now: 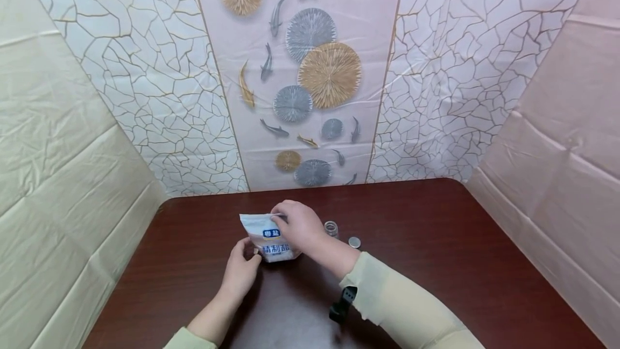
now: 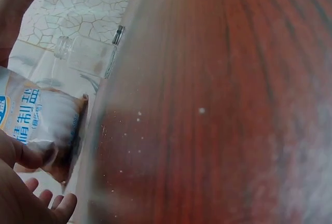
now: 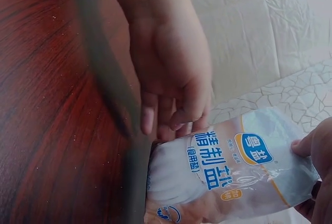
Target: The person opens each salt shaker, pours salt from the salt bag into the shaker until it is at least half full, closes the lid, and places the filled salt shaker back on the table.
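A white and clear plastic bag of salt (image 1: 275, 241) with blue lettering stands upright on the table. My right hand (image 1: 302, 225) pinches its top edge between thumb and fingers, as the right wrist view also shows at the bag's top corner. Low at the bag's left side is my left hand (image 1: 239, 271), its fingers loosely spread. In the right wrist view those fingertips (image 3: 166, 133) lie against or very near the bag (image 3: 207, 169); contact is hard to tell.
An uncapped clear glass jar (image 1: 331, 229) stands right of the bag, partly behind my right hand. Beside it lies a round silver lid (image 1: 354, 242). White grains (image 2: 139, 114) dot the dark red wooden table (image 1: 411, 220). Patterned cloth walls (image 1: 310, 123) enclose the table's back and sides.
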Tool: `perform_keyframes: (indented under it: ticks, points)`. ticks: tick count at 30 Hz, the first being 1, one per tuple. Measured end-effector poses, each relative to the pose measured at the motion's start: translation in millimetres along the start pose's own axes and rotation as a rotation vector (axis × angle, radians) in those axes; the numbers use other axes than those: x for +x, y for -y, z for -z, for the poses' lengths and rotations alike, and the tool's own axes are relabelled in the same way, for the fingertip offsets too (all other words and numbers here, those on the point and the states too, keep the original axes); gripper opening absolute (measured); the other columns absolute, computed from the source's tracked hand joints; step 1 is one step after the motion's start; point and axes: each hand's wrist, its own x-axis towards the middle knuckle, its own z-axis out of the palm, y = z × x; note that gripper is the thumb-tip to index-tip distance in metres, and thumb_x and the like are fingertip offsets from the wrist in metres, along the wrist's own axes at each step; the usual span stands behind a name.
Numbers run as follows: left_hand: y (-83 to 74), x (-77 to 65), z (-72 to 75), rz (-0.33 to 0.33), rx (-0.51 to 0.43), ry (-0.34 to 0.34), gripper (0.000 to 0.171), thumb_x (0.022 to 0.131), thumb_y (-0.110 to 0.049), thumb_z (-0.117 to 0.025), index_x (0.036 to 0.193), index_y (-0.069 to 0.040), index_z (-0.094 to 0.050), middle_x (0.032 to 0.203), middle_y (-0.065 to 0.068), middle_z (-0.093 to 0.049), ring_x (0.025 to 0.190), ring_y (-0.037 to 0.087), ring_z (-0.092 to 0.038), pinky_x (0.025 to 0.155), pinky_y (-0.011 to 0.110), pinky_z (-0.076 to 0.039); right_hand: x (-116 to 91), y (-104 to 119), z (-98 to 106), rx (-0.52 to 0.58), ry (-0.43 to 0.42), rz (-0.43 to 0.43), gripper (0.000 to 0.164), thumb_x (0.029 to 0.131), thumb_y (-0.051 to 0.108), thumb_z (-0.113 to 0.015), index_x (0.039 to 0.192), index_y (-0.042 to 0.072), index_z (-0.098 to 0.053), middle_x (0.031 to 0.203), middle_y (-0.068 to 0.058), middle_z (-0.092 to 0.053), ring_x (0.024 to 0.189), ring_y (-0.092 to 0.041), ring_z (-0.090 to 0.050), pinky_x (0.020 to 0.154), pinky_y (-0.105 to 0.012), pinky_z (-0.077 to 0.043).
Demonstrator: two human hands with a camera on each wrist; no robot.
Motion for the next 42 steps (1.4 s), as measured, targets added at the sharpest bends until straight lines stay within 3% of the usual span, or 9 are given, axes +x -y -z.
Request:
perform_keyframes:
  ticks: [9,16,21,28,36,42]
  points:
    - [2.5,-3.1,-9.3,0.051,-0.145,0.025,0.051,0.09,0.007,-0.044,0.14,0.004,-0.04,0.14,0.025,-0.047,0.125,0.038,-0.052,0.098,0.046,-0.043,-2,2,12,0.023,-0.065,-0.007,0.011,0.097,0.029,-0.066,0.101,0.021,-0.072,0.1,0.008,-0.067,0.09,-0.009,-0.062,0.079,-0.031,-0.051]
    - [1.5,-3.4,-20.6,0.154,-0.462,0.079,0.059,0.092,0.011,-0.04,0.148,0.009,-0.021,0.145,0.034,-0.037,0.129,0.041,-0.045,0.102,0.05,-0.043,-3,4,20,0.039,-0.104,-0.005,0.01,0.096,0.027,-0.067,0.101,0.02,-0.072,0.102,0.007,-0.068,0.094,-0.01,-0.063,0.081,-0.032,-0.051]
    - [3.1,-5.0,-28.7,0.19,-0.662,0.144,0.056,0.095,0.01,-0.036,0.149,0.01,-0.019,0.149,0.034,-0.032,0.128,0.037,-0.044,0.108,0.054,-0.036,-3,5,21,0.052,-0.112,0.003,0.01,0.096,0.026,-0.067,0.1,0.019,-0.073,0.102,0.007,-0.068,0.093,-0.011,-0.063,0.08,-0.032,-0.051]
    - [2.1,-6.4,-35.9,0.226,-0.889,0.211,0.062,0.091,0.015,-0.033,0.15,0.007,-0.017,0.151,0.025,-0.031,0.131,0.027,-0.042,0.112,0.054,-0.029,-5,5,20,0.09,-0.112,-0.009,0.01,0.096,0.026,-0.067,0.101,0.019,-0.073,0.102,0.007,-0.068,0.092,-0.01,-0.063,0.079,-0.032,-0.051]
    - [-0.5,-3.1,-39.8,0.241,-1.07,0.304,0.067,0.091,0.017,-0.028,0.154,0.001,-0.012,0.15,0.017,-0.033,0.134,0.023,-0.04,0.116,0.048,-0.024,-5,5,21,0.111,-0.133,0.002,0.009,0.095,0.025,-0.068,0.1,0.019,-0.073,0.102,0.007,-0.068,0.092,-0.01,-0.063,0.079,-0.032,-0.051]
    - [2.2,-1.2,-43.3,0.235,-1.108,0.316,0.065,0.091,0.017,-0.032,0.152,0.0,-0.017,0.14,0.011,-0.045,0.125,0.019,-0.05,0.116,0.046,-0.025,-6,4,22,0.131,-0.143,-0.019,0.01,0.096,0.025,-0.067,0.102,0.019,-0.073,0.104,0.006,-0.068,0.092,-0.01,-0.063,0.079,-0.033,-0.051]
